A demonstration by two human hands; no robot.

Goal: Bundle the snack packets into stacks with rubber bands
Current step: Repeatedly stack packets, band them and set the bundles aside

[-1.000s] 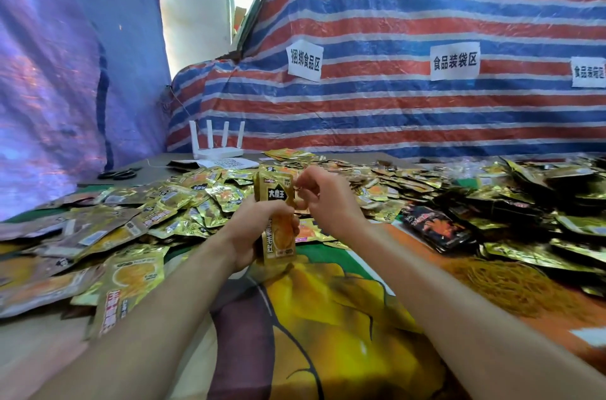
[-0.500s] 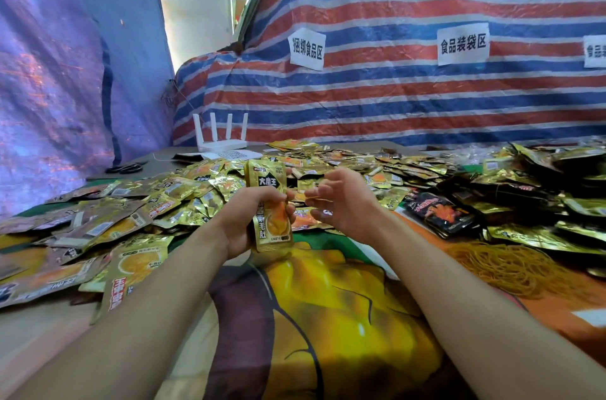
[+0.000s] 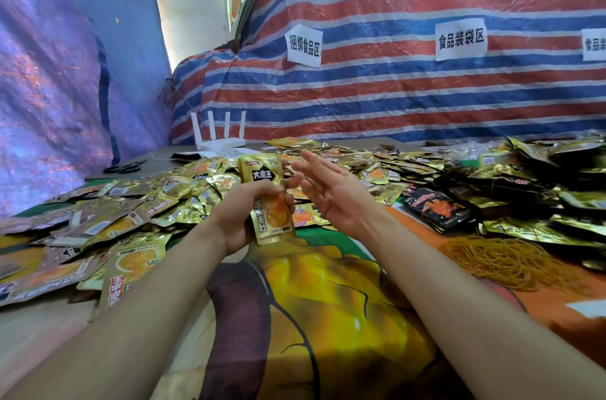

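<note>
1. Left hand point(image 3: 241, 217) grips a stack of snack packets point(image 3: 266, 190) round its middle. It holds the stack upright with the gold face toward the camera and the lower end just above the printed cloth point(image 3: 328, 308).
2. The right hand point(image 3: 333, 194) is released: palm turned toward the stack, fingers straight and spread, holding nothing. It sits just beside the stack; I cannot tell whether the thumb tip brushes it.
3. The step in hand looks like the banding of a gathered stack. I cannot make out whether a band already circles these packets.
4. If none does, the next move would send the right hand to the heap of rubber bands point(image 3: 511, 260) on its own side of the table. It would need to pinch a single band free and stretch it over the top of the stack. The left grip would have to stay firm, since slick foil packets are likely to fan out.
5. A second ago the right hand's fingers were curled at the stack's top corner, touching it. Half a second ago they were loosening. Now the hand has opened fully and drawn off to the side.
6. The left hand's hold and the upright stack are much as before, and the loose packets point(image 3: 137, 203) lie where they did.
</note>
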